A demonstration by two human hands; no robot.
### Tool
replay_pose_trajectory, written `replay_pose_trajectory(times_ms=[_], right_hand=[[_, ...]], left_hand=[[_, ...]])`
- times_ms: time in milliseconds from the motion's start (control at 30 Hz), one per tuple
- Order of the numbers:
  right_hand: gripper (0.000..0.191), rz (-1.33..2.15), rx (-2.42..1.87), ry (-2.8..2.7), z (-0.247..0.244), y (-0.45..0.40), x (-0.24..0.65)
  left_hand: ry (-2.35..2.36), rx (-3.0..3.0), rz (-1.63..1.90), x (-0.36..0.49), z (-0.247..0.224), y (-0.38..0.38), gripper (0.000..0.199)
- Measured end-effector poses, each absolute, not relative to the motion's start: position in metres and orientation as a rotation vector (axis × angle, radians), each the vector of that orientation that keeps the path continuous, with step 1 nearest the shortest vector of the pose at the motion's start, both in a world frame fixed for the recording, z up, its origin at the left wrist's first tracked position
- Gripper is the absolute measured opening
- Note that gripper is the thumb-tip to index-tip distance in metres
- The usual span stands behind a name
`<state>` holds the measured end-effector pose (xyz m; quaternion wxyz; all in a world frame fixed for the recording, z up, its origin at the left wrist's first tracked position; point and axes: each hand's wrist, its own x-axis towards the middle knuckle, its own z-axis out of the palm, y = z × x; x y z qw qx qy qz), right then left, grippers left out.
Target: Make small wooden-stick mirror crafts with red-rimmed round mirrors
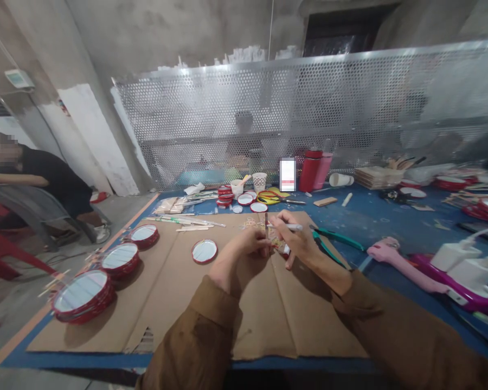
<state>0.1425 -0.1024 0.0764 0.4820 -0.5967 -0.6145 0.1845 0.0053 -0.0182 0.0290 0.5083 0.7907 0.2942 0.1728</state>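
Note:
Over the brown cardboard sheet (174, 309), my left hand (250, 242) is closed on a narrow brown strip (266, 219) that stands upright between the hands. My right hand (293, 236) grips a white pen (290, 227), its tip pointing left toward the strip. A short brown piece (290, 261) shows just below my right hand. Behind my hands lies a small heap of rubber bands (250, 222). A round white lid with a red rim (204, 251) rests on the cardboard to the left.
Stacks of red-rimmed lids (83, 292) line the cardboard's left side. Green-handled pliers (329, 244) and a pink glue gun (406, 265) lie right. Cups (259, 181), scissors (282, 198), a phone (287, 174) and red bottle (310, 170) stand behind. A person (44, 173) sits far left.

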Motion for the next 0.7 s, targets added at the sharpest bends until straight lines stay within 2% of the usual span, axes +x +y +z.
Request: replay_pose_trajectory(times_ms=[700], right_hand=[[0.035, 0.408, -1.491, -1.549, 0.0703, -0.0991, 0.1446]], left_hand=[[0.747, 1.852, 0.386, 0.0105, 0.0374, -0.023, 0.023]])
